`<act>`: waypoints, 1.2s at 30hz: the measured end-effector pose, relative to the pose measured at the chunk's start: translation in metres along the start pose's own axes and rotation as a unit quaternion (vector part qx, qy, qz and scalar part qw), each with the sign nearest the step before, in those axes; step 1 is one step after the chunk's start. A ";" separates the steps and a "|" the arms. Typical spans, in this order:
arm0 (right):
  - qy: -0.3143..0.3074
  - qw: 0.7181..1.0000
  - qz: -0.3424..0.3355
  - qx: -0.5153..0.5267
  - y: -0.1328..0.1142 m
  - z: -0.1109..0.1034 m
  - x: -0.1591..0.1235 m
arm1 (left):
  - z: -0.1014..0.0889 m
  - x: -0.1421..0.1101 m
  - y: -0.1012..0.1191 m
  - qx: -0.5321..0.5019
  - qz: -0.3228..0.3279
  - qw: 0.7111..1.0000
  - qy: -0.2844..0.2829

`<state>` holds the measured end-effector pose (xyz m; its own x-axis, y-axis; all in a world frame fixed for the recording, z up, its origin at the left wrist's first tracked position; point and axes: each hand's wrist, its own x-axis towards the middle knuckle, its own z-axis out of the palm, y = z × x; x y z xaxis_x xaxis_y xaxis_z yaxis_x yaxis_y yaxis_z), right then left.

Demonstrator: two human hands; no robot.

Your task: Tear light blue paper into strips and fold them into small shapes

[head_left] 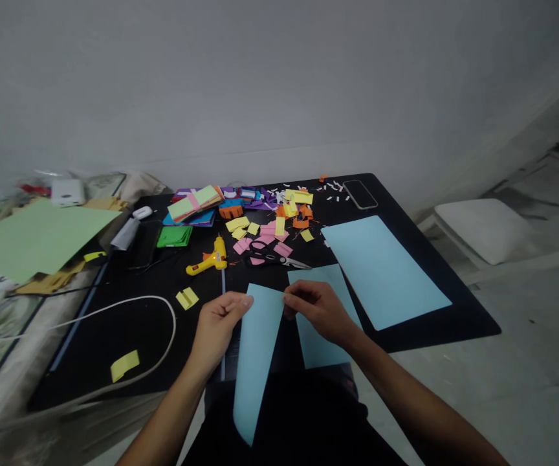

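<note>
Over the near edge of the worktop (148, 330): blue sheet (259, 349), long axis running down toward my lap (303, 421). My left fingers (241, 305) clamped on its upper left edge, right fingers (297, 301) pinched at upper right corner; neither nearer.

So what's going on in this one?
A person's left hand and right hand hold the upper corners of a light blue paper sheet, its lower end curled. More flat light blue paper lies to the right on the black table. Beyond the hands lie a yellow glue gun and black-handled metal scissors.
</note>
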<state>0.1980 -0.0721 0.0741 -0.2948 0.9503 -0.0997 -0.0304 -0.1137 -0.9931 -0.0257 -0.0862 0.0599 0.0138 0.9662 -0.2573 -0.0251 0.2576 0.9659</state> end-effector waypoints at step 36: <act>-0.102 0.983 0.040 -0.149 -0.002 0.003 -0.001 | 0.008 0.008 0.028 0.110 0.068 0.984 -0.122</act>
<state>0.1950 -0.0739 0.0761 -0.4718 0.8603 -0.1931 0.2721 -0.0663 -0.9600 -0.0183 -0.0712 0.0850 0.2656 0.9542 -0.1373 0.1741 0.0926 0.9804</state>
